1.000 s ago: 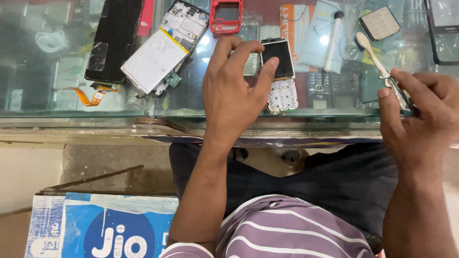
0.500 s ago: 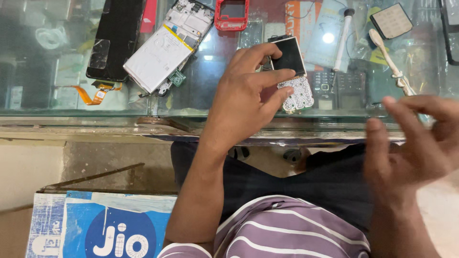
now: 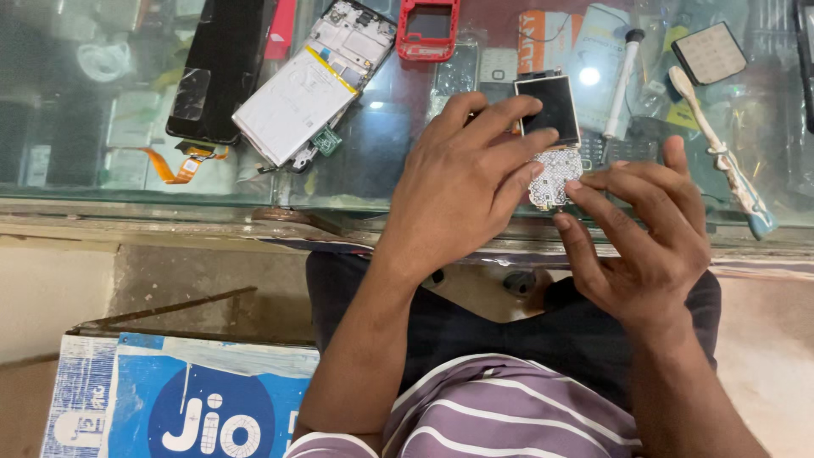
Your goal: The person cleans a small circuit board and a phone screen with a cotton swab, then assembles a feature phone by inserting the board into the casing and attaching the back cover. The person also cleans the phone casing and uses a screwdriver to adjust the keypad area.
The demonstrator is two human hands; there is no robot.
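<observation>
At centre of the glass counter (image 3: 102, 203): left hand (image 3: 462, 182) pins bare phone board (image 3: 553, 136), grip clamped on it; right hand (image 3: 640, 225) fingertips touch its keypad end, grip apart. Red casing (image 3: 428, 30) off, reassembly not yet done.

shirt: purple with white stripes, short sleeves | trousers: dark | hands: bare, no rings

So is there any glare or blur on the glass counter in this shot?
Head view: a bright lamp reflection glares on the glass counter, whose sheen mixes with items showing through it; the small phone board between left hand and right hand stays sharp, no motion blur.
</observation>
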